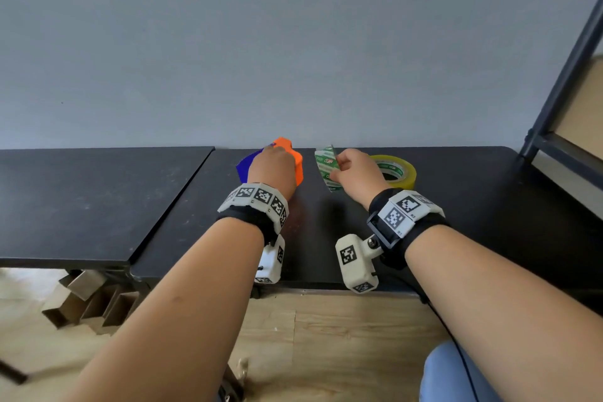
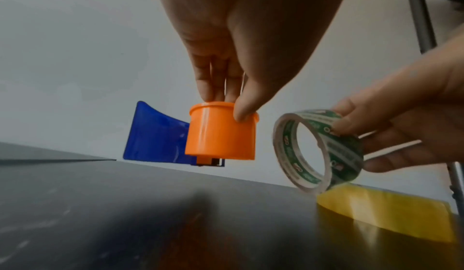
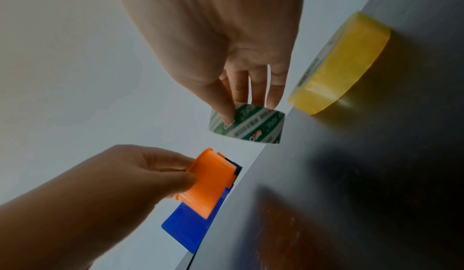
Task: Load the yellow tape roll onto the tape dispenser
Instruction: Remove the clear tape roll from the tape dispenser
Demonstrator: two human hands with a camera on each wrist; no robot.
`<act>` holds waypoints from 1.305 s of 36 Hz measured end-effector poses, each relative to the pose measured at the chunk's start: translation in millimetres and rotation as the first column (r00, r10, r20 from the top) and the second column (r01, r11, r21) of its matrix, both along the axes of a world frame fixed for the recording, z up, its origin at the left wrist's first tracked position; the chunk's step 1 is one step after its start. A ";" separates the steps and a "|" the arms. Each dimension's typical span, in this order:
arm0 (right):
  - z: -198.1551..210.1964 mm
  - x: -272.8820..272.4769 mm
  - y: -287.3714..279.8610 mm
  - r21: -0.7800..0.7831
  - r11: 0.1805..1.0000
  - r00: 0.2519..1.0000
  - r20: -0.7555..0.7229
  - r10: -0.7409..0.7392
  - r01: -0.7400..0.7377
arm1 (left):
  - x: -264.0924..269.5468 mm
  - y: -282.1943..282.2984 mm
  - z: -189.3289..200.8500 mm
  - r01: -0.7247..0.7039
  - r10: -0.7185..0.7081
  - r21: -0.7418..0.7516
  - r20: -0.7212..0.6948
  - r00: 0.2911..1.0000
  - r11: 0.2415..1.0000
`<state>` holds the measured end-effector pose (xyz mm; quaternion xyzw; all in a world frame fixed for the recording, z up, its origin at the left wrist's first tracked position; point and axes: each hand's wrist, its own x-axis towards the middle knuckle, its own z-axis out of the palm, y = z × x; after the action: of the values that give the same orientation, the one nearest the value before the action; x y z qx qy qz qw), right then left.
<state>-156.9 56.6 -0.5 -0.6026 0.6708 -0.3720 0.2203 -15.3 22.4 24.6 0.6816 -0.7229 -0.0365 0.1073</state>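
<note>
Two rolls (image 2: pixel 319 151) in left-wrist view

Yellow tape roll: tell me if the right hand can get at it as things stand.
Probably not yet: the yellow tape roll lies unobstructed on the table beside the right hand, but that hand holds the green-printed roll, so it must put that down first.

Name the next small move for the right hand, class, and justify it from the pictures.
Probably set the green-printed tape roll down on the black table. The right hand pinches that roll, while the yellow tape roll lies untouched beside it. The left hand grips the dispenser's orange spool, which looks bare.
</note>
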 end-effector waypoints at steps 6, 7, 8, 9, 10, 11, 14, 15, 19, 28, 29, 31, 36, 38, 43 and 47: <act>-6.7 0.4 -2.1 -0.003 1.000 0.996 -0.084 0.006 -0.006 | 10.9 8.5 -24.8 0.176 -0.160 -0.072 0.179 0.971 0.982; -7.5 0.4 -2.0 -0.004 1.000 0.995 -0.099 0.008 -0.008 | 11.9 10.7 -27.6 0.187 -0.171 -0.093 0.161 0.972 0.978; -8.5 0.3 -1.9 -0.005 1.000 0.994 -0.111 0.012 -0.013 | 12.9 12.7 -28.9 0.179 -0.165 -0.090 0.145 0.976 0.980; -8.9 0.3 -1.8 -0.005 1.000 0.993 -0.120 0.016 -0.017 | 13.5 13.1 -30.6 0.178 -0.166 -0.080 0.139 0.976 0.981; -9.5 0.4 -1.6 -0.006 1.000 0.992 -0.126 0.021 -0.022 | 12.8 12.7 -30.3 0.188 -0.177 -0.077 0.134 0.975 0.979; -9.7 0.4 -1.7 -0.008 1.000 0.992 -0.127 0.024 -0.025 | 13.6 11.7 -31.4 0.201 -0.190 -0.073 0.130 0.973 0.977; -8.0 -0.6 -0.3 -0.017 1.000 0.992 -0.125 0.023 -0.025 | 12.6 10.0 -28.5 0.169 -0.161 -0.079 0.097 0.982 0.982; -7.0 -1.6 0.0 -0.021 1.000 0.992 -0.122 0.020 -0.023 | 11.2 9.3 -27.2 0.162 -0.153 -0.075 0.110 0.982 0.984; -0.1 -10.1 4.4 -0.059 0.998 0.993 -0.121 -0.009 0.002 | -0.2 7.5 -19.6 0.206 -0.194 -0.128 0.103 0.976 0.970; 14.7 -51.7 35.3 -0.101 0.979 0.948 -0.249 -0.199 0.179 | -49.7 19.8 -12.2 0.320 -0.315 -0.191 0.058 0.947 0.928; 15.1 -58.7 39.5 -0.099 0.978 0.945 -0.255 -0.206 0.186 | -56.3 21.2 -13.0 0.330 -0.328 -0.178 0.044 0.944 0.927; 15.3 -73.3 47.5 -0.100 0.973 0.931 -0.284 -0.230 0.209 | -69.8 25.0 -15.4 0.350 -0.352 -0.159 0.014 0.936 0.923; 8.9 -104.1 61.4 -0.067 0.955 0.873 -0.390 -0.293 0.290 | -101.0 36.2 -21.3 0.383 -0.382 -0.135 0.030 0.924 0.914; 5.2 -114.0 64.6 -0.035 0.943 0.844 -0.436 -0.312 0.330 | -111.0 38.8 -22.8 0.394 -0.391 -0.122 0.052 0.919 0.911; -5.0 -133.2 66.7 0.080 0.902 0.767 -0.561 -0.311 0.425 | -127.2 40.9 -26.6 0.392 -0.386 -0.086 0.079 0.919 0.916; -13.8 -141.9 65.6 0.126 0.895 0.752 -0.598 -0.276 0.428 | -131.1 41.4 -29.0 0.378 -0.374 -0.041 0.078 0.924 0.925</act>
<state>-298.8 122.2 -14.3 -0.5132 0.8495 -0.1219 0.0124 -146.4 63.7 -4.4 0.5282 -0.8440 -0.0130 0.0920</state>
